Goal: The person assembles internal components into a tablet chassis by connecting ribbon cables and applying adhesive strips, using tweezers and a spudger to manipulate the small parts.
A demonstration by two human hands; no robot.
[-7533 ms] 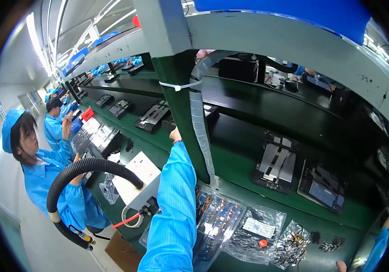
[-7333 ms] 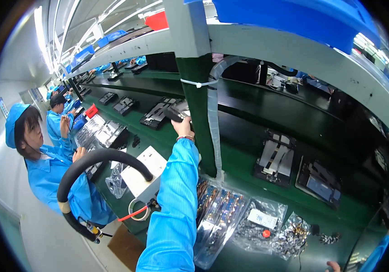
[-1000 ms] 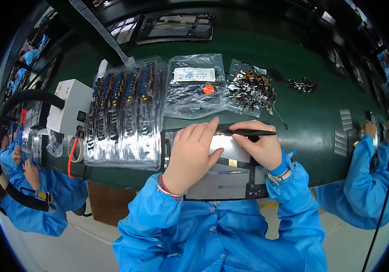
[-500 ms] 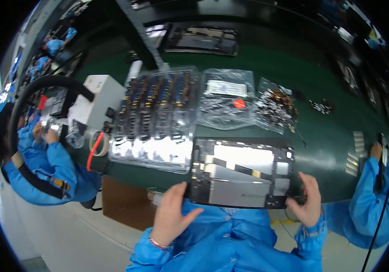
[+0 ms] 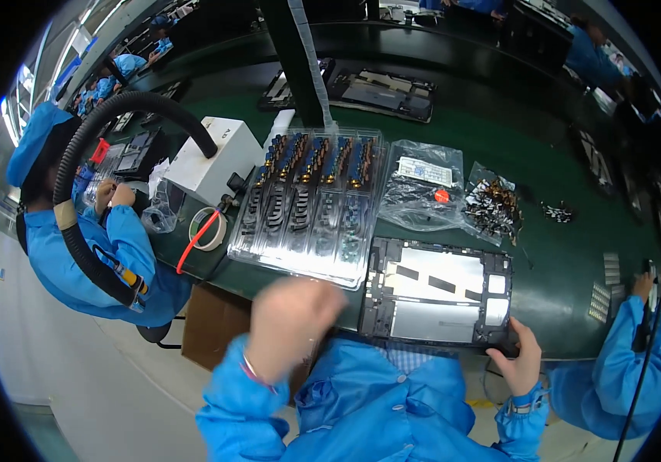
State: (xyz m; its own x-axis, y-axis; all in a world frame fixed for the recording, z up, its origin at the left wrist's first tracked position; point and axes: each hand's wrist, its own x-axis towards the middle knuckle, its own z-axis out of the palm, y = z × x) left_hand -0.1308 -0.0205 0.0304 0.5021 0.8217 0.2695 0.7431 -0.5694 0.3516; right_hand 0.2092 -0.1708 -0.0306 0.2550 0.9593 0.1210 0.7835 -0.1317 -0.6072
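A flat tablet housing (image 5: 438, 323), open on its inner side, lies at the table's front edge before me. Silver panels, a black frame and dark strips show inside it. My right hand (image 5: 521, 358) grips its near right corner, thumb at the near edge and fingers round the side. Off the housing's left side, my left hand (image 5: 293, 327) is raised with the fingers curled in. Motion smears it, so I cannot make out whether it holds anything. Just beyond that hand, a clear plastic tray (image 5: 296, 258) carries rows of small blue-and-gold and dark parts.
Behind the housing lie a clear bag (image 5: 415, 204) with a red dot, a bag of small metallic parts (image 5: 492, 212) and a loose heap (image 5: 556, 212). A white box with a black hose (image 5: 215, 162) and a tape roll (image 5: 211, 231) stand left. Co-workers sit at both sides.
My left hand has moved away from the housing's left edge and curled. A dark strip with a gold patch across the housing no longer shows; separate dark strips do. My right hand has closed on the corner.
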